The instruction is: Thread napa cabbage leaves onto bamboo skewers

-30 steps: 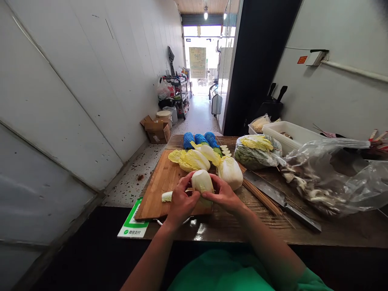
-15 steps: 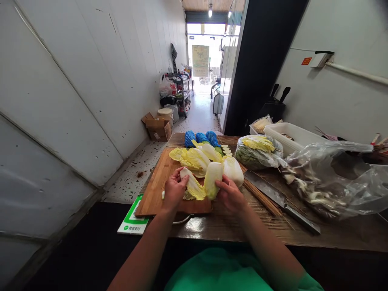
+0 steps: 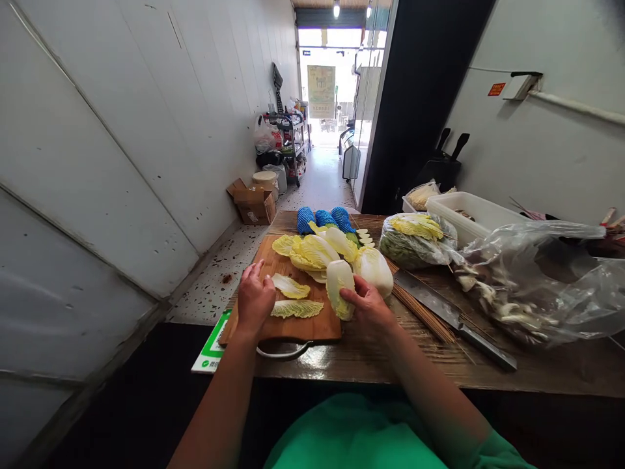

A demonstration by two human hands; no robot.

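Observation:
My right hand (image 3: 370, 305) pinches a Chinese cabbage leaf (image 3: 338, 281) by its side, holding it upright over the right part of the wooden cutting board (image 3: 263, 260). At the board's left side my left hand (image 3: 254, 296) has thumb and fingers apart and holds nothing. Beside its thumb a small cabbage leaf (image 3: 291, 286) lies on the board, with a frilly leaf (image 3: 297, 309) flat in front of it. Farther back is a pile of yellow leaves (image 3: 312, 251). A pale cabbage head (image 3: 374, 270) sits just beyond my right hand.
Right of the board lie wooden skewers (image 3: 424, 312) and a cleaver (image 3: 439, 309). Bagged greens (image 3: 415, 244), a white bin (image 3: 469, 218) and a plastic bag of mushrooms (image 3: 508, 306) stand farther right. Blue-netted items (image 3: 325, 219) line the back. A metal handle (image 3: 286, 352) juts from the board's front.
My left hand has let go of a cabbage leaf, which now lies on the board, and has moved left. My right hand still holds its leaf, shifted slightly left.

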